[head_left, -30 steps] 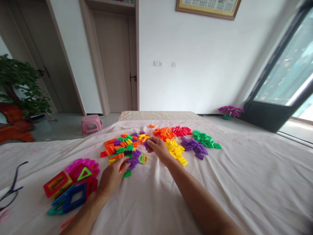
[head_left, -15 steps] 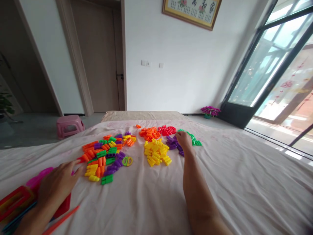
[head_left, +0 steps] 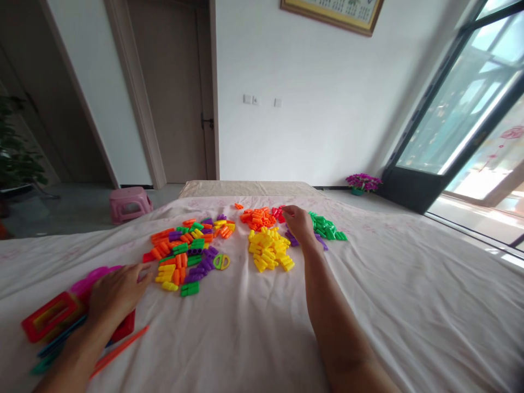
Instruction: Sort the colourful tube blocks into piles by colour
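My right hand (head_left: 298, 222), fingers pressed together, is over the far side of the sorted piles, beside the red pieces (head_left: 278, 213); what it holds, if anything, is hidden. Partly behind it lie purple pieces (head_left: 321, 242), with green pieces (head_left: 325, 226) to the right. Orange pieces (head_left: 257, 219) and yellow pieces (head_left: 269, 248) form piles to its left. My left hand (head_left: 118, 289) rests with fingers apart on larger plastic things, among them a red frame (head_left: 45, 322), at the left edge of a mixed-colour heap (head_left: 180, 248). It holds nothing visible.
A wrinkled pale cloth (head_left: 245, 338) covers the surface. A yellow-green ring (head_left: 221, 262) lies right of the mixed heap, and a long orange strip (head_left: 118, 352) is near my left forearm. Beyond stand a pink stool (head_left: 130, 204) and purple flowers (head_left: 363, 182).
My right hand has moved left from the purple and green piles to the red pieces. The whole view has shifted slightly. My left hand stays by the mixed heap.
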`<state>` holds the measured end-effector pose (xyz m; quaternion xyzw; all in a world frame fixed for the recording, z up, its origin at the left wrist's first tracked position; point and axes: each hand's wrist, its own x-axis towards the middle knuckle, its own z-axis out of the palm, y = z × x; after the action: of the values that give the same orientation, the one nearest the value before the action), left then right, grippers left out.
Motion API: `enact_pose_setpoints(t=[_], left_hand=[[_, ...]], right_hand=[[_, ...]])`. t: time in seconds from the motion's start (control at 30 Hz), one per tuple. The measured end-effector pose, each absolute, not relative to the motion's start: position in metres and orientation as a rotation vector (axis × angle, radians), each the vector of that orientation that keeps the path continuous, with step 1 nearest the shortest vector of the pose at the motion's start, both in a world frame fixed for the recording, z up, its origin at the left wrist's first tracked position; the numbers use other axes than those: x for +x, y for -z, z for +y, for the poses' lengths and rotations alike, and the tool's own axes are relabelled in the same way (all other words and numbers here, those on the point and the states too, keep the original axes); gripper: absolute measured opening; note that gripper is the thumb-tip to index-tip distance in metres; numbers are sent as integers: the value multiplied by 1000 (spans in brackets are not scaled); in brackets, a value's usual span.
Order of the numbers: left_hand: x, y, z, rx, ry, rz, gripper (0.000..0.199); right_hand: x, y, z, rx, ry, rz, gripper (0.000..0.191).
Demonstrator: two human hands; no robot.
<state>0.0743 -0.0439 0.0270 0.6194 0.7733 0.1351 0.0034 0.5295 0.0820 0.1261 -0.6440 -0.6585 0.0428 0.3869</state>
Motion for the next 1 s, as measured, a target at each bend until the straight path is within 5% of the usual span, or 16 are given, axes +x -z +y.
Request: enact_pose_setpoints(t=[0.37, 0.63, 1.0], left_hand=[[81, -33, -47, 2001, -310, 2516, 49], [83, -34, -47, 1998, -267, 2553, 47], [82, -32, -46, 1994, -284, 2566, 44]], right_hand=[[377, -71, 18, -977, -355, -2534, 34], [359, -56, 11, -1084, -113, -2695, 35], [371, -59, 16, -1134, -241, -2469, 27]])
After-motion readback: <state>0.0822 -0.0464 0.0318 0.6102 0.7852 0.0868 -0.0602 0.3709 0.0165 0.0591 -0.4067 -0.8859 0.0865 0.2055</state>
